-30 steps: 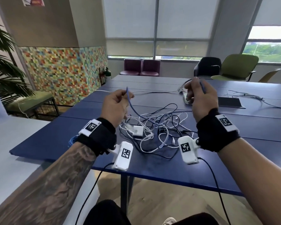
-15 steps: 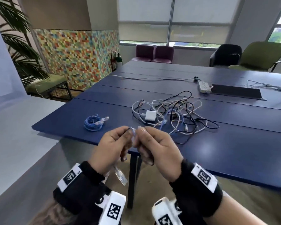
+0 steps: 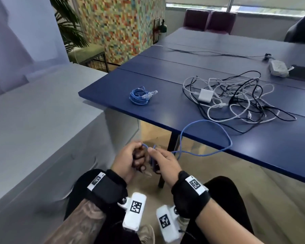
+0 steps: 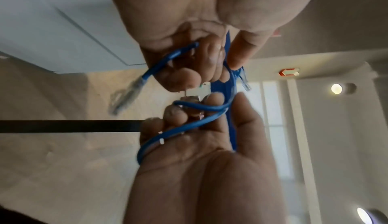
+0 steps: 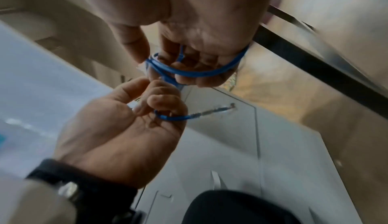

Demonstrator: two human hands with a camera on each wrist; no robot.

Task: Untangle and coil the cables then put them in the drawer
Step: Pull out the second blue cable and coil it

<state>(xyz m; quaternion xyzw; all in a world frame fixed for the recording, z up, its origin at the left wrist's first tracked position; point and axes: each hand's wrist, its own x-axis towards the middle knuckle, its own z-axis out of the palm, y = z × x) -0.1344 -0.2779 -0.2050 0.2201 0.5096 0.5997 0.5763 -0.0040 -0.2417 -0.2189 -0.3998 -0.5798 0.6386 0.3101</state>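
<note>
Below the near edge of the dark blue tabletop (image 3: 253, 155), seen from my head camera, my left hand (image 3: 128, 160) and right hand (image 3: 163, 162) meet in front of my lap, fingers of both curled around a thin blue network cable (image 3: 206, 136). A wide loop of it arcs up onto the table's near edge and back to my hands. Farther left on the table lies a small, already wound blue cable bundle (image 3: 139, 96). To the right sits a tangled heap of white and black cords (image 3: 236, 101) with a white square charger block (image 3: 205, 95) in it. To my left stands a pale grey cabinet (image 3: 42, 120); I cannot tell where its drawer is.

From the left wrist camera, my left-hand fingers (image 4: 184, 111) are bent over two strands crossing the palm, while the right hand pinches the cable above, and a clear plug (image 4: 126, 93) dangles blurred to the left.

From the right wrist camera, the right hand's fingers (image 5: 201, 78) grip a small blue loop, and the left hand below pinches the strand just behind the clear plug.

I judge I am starting the coil. To do it well, I should feed even loops of matching size into one hand and let the cable twist freely so it lies flat.
</note>
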